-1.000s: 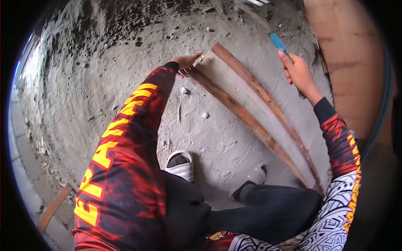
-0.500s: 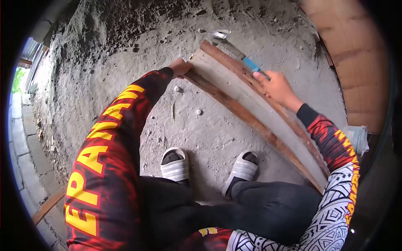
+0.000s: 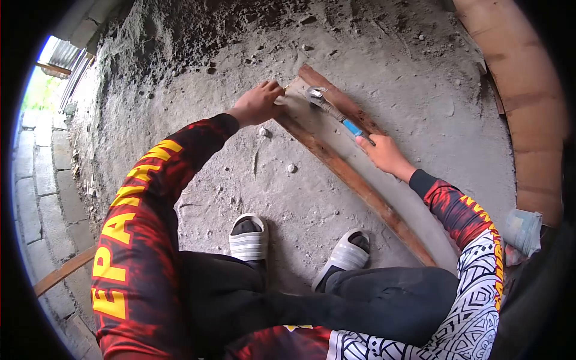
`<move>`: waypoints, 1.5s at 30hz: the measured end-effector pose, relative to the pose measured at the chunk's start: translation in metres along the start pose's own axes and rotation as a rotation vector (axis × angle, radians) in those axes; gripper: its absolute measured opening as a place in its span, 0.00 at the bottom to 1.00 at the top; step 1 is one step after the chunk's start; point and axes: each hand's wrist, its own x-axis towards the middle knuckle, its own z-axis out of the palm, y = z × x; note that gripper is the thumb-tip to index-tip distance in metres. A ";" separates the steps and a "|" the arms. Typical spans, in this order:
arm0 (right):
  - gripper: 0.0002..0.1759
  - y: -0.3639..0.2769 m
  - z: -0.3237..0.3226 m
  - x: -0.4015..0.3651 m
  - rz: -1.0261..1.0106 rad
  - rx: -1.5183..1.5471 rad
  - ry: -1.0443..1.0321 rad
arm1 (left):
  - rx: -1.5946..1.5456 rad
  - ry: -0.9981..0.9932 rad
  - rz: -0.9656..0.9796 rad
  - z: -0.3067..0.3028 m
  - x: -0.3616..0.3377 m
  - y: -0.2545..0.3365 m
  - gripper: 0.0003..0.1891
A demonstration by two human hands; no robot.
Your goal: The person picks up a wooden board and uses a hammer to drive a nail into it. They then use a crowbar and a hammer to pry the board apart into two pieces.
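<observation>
A long board with a pale grey face and reddish-brown wooden strips along both long edges slants across the ground, from ahead of me toward my right knee. My left hand is at its far left corner, fingers bent and closed; a tiny yellowish bit shows at the fingertips, too small to name. My right hand is wrapped round the handle of a hammer with a blue band. The hammer's metal head is over the board's pale face near the far end, a short way right of my left fingers. Whether it touches cannot be told.
Rough grey ground with pebbles lies around my sandalled feet. Concrete blocks line the left side, with a wooden strip near them. A brown wooden panel stands at right, above a pale crumpled bag.
The hammer head has moved from beyond the board's far end to over its pale face. My left hand has shifted from the board's edge onto its corner.
</observation>
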 end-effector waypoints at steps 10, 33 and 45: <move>0.33 -0.011 -0.003 0.011 0.139 0.276 -0.155 | 0.191 -0.206 0.250 -0.012 -0.009 -0.011 0.29; 0.32 -0.074 -0.081 0.017 -0.027 0.669 0.159 | 0.362 -0.214 0.495 -0.016 0.009 -0.018 0.19; 0.34 -0.052 -0.047 0.018 0.172 0.325 0.000 | 0.253 -0.356 0.233 -0.024 0.002 -0.009 0.21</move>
